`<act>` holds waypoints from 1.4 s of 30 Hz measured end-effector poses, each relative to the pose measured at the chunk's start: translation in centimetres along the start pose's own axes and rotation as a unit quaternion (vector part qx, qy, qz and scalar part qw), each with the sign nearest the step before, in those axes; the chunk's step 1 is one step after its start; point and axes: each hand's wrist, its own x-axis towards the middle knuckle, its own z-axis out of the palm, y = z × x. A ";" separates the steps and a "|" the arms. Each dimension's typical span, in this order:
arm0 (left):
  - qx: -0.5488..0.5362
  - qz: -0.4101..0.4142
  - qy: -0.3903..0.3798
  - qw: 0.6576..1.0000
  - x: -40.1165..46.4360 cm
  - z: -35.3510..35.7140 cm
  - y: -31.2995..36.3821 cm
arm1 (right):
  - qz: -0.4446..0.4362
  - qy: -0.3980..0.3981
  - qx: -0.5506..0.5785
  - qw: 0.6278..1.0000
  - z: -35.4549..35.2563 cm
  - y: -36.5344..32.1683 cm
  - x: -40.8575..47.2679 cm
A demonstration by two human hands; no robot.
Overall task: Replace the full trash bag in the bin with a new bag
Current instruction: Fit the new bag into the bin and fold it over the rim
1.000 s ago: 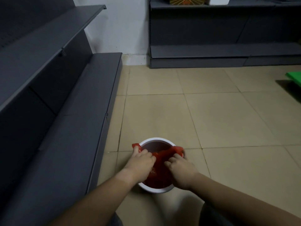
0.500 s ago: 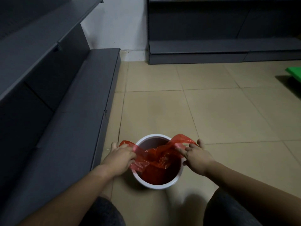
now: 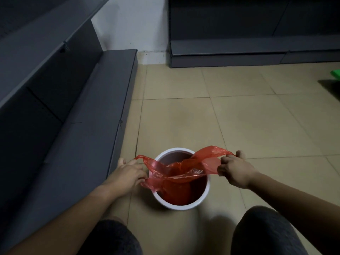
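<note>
A small round white bin (image 3: 184,206) stands on the tiled floor just in front of my knees. A thin red plastic bag (image 3: 176,183) hangs inside it, its mouth stretched wide above the rim. My left hand (image 3: 128,173) grips the bag's left handle at the bin's left side. My right hand (image 3: 234,170) pinches the right handle, pulled out past the bin's right rim. The bag's lower part sags into the bin; what lies under it is hidden.
Dark grey shelving (image 3: 73,115) runs along the left, its base close to the bin. More grey shelving (image 3: 239,52) lines the far wall. A green object (image 3: 335,72) sits at the right edge. Beige floor tiles (image 3: 239,122) stretch beyond the bin.
My hands have moved apart from the middle of the bin, pulling the red bag's handles outward to both sides. The camera has tilted down and my knees have come into view.
</note>
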 end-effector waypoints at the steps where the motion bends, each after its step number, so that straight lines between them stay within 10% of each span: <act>1: 0.001 0.005 0.010 1.000 0.1 0.1 0.3 | -0.007 0.011 0.010 1.000 0.0 -0.2 -0.1; 18: 0.002 0.057 -0.010 0.998 -1.9 5.1 2.6 | -0.028 0.127 0.192 0.973 5.1 -3.3 -2.9; 30: 0.027 0.152 -0.060 0.986 -4.3 9.8 1.4 | 0.074 -0.046 0.317 0.944 7.4 -3.5 -4.2; 42: 0.028 0.073 -0.097 0.992 -3.6 11.2 2.7 | 0.130 -0.072 0.301 0.942 10.6 -4.3 -2.6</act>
